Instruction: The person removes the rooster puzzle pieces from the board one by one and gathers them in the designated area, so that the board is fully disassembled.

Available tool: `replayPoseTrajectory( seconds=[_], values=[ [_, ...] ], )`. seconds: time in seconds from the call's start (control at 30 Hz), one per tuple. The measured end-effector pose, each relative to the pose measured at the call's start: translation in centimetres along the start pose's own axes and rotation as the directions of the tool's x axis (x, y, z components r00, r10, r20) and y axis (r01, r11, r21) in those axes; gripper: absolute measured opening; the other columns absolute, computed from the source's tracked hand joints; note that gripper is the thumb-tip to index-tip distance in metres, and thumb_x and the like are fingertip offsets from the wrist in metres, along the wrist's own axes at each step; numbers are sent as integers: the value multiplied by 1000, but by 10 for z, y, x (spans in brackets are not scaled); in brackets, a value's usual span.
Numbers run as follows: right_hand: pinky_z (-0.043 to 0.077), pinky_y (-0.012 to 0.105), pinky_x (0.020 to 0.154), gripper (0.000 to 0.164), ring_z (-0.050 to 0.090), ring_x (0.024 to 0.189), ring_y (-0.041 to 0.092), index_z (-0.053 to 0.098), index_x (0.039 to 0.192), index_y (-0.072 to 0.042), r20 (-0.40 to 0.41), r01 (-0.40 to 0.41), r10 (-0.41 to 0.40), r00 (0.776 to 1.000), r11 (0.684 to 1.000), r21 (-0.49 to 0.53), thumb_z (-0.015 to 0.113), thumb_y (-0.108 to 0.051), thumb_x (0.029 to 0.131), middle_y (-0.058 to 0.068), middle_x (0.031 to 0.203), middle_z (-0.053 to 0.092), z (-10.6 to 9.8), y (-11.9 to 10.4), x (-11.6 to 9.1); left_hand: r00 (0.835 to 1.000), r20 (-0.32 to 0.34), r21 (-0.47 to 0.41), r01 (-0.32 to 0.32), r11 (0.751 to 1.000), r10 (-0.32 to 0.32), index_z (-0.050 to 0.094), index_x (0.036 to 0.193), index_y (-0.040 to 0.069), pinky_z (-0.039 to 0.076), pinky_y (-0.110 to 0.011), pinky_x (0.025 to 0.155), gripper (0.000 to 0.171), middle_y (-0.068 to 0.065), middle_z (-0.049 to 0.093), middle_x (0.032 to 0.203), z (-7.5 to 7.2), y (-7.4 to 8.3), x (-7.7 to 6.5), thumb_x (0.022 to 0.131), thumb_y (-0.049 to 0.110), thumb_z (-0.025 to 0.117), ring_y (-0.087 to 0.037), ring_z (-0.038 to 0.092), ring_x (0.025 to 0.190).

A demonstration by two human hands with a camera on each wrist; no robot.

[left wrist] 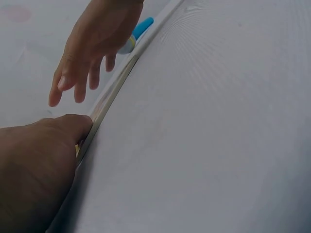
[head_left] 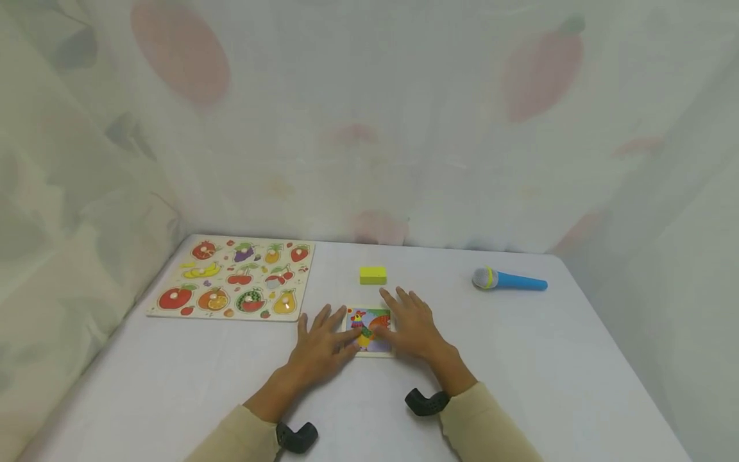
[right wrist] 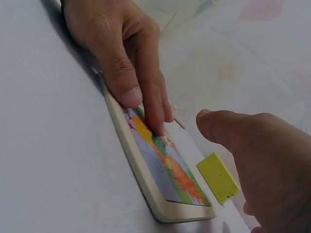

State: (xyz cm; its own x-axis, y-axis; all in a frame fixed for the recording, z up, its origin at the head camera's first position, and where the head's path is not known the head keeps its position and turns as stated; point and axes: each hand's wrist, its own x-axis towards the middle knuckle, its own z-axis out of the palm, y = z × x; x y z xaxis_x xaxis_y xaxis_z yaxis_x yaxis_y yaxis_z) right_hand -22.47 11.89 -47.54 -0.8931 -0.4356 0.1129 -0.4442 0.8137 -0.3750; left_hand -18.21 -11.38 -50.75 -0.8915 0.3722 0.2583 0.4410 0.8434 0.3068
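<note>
A small framed picture puzzle [head_left: 374,345] with a colourful hen on it lies flat on the white table in front of me. My left hand [head_left: 321,346] rests at its left side, fingers spread, thumb and a finger touching the picture. In the right wrist view, the left hand [right wrist: 121,53] lies over one end of the puzzle [right wrist: 170,167]. Above the puzzle's right edge is my right hand [head_left: 412,326], fingers extended; the right wrist view shows its thumb [right wrist: 218,127] raised clear of the puzzle. A yellow block [head_left: 373,276] sits just behind the puzzle.
A fruit peg puzzle board [head_left: 233,280] lies at the back left of the table. Toward the back right is a toy microphone [head_left: 510,280] with a blue handle. Fabric with printed fruit [head_left: 369,128] hangs around the table's back and sides.
</note>
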Motion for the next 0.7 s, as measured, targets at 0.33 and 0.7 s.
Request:
replayPoseTrajectory(
  seconds=[0.33, 0.7],
  values=[
    [25, 58, 106, 74, 25, 139, 36, 34, 151, -23, 3, 41, -42, 999, 992, 123, 56, -56, 89, 15, 152, 32, 11, -5, 13, 1000, -6, 37, 2, 999, -2, 65, 126, 36, 10, -71, 101, 38, -8, 41, 149, 2, 1, -1, 93, 52, 55, -39, 27, 138],
    [29, 58, 104, 65, 30, 137, 36, 44, 146, -20, -19, 93, -91, 996, 972, 214, 58, -50, 91, 16, 148, 38, 24, -8, 22, 1000, 7, 72, 12, 997, -13, 66, 126, 35, 14, -71, 101, 39, -7, 43, 148, 1, 3, 0, 92, 52, 56, -39, 31, 136]
  ],
)
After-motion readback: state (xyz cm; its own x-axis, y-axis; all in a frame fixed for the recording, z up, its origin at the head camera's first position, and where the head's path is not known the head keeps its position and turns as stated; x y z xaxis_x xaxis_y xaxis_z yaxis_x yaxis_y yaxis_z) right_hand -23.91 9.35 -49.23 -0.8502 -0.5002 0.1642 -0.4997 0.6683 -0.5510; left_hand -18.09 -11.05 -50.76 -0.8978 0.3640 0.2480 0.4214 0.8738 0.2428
